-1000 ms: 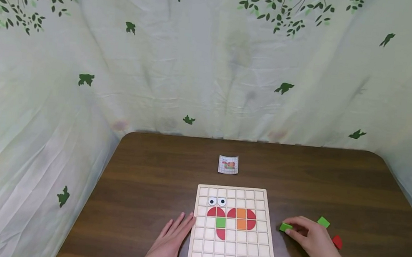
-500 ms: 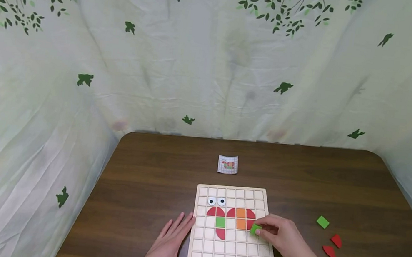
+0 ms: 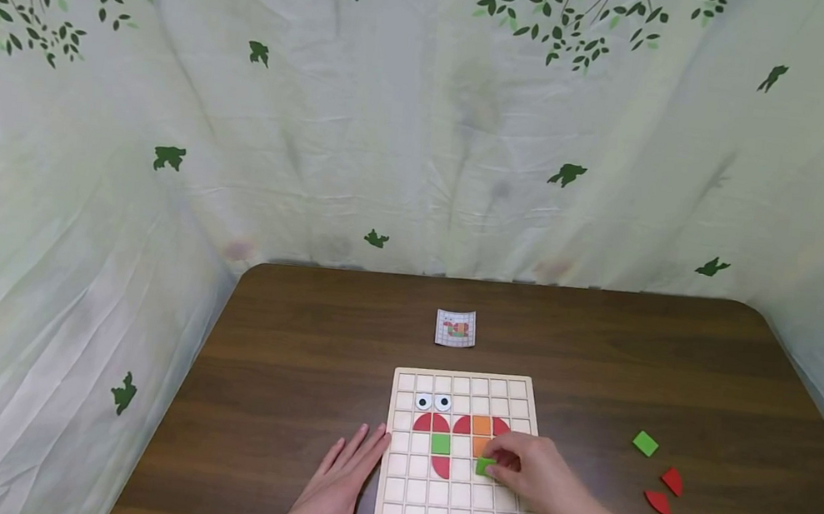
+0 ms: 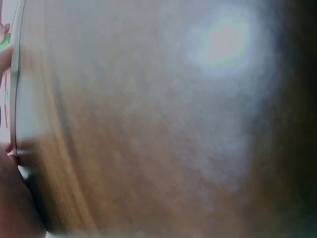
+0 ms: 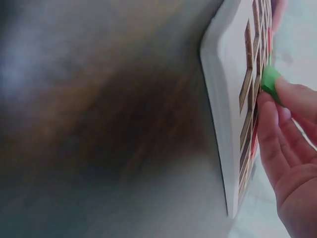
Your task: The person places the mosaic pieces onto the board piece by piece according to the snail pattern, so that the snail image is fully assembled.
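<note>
Right hand [image 3: 536,475] is over the board [image 3: 398,457] with a green square [image 3: 485,466] pinched at its fingertips, held low and flat, seemingly so it can drop into a cell. The square sits just under the orange tiles [image 3: 481,436], at the tip of the right fingers, well across the grid from the left hand. In the right wrist view the square [image 5: 270,82] shows between thumb and finger, right against the board's face.

Left hand [image 3: 343,484] lies flat, fingers straight and spread, holding nothing; its thumb rests against the board's near left corner, apparently bracing it against sliding. The left wrist view is too blurred to add anything.

Between the hands: googly eyes [image 3: 433,402], red quarter pieces [image 3: 432,423] and another green tile [image 3: 441,443] already seated. Out past the right hand, well apart on the table [image 3: 297,345], wait a spare green square [image 3: 645,443] and two red pieces [image 3: 665,491]. Beyond both hands lies a small pattern card [image 3: 455,329].
</note>
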The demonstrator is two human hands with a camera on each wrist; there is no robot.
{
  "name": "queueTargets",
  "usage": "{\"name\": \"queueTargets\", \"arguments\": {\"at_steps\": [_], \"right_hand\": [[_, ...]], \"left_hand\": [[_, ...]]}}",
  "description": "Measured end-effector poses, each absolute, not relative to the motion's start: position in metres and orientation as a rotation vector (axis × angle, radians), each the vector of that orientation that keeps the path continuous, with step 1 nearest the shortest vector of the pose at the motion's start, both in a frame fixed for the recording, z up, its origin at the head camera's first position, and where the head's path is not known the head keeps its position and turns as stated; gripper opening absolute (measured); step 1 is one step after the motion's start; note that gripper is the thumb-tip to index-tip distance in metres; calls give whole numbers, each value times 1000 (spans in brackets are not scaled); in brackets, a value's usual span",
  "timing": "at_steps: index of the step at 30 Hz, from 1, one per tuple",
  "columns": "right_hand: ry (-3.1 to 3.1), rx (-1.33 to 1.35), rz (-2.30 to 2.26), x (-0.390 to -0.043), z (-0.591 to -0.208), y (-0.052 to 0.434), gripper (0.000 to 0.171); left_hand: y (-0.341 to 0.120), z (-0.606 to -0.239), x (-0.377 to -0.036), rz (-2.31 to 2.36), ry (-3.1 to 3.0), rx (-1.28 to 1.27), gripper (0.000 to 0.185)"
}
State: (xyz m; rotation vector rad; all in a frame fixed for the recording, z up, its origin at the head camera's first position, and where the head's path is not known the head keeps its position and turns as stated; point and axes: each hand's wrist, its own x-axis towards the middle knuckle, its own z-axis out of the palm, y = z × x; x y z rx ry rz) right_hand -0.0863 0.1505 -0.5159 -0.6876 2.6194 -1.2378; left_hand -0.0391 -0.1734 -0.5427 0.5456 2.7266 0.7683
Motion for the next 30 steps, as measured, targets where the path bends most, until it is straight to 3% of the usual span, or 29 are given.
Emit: {"name": "queueTargets", "arguments": {"at_steps": [11, 24, 30], "right_hand": [[2671, -685, -1136, -86, -517, 145, 15], [2815, -872, -998, -82, -518, 151, 21], [2787, -774, -1049, -79, -518, 160, 21]], "left_hand": [[-173, -542, -39, 781, 2691, 511, 116], [-173, -543, -39, 774, 2723, 550, 114], [-173, -541, -39, 772, 2703, 530, 114]]}}
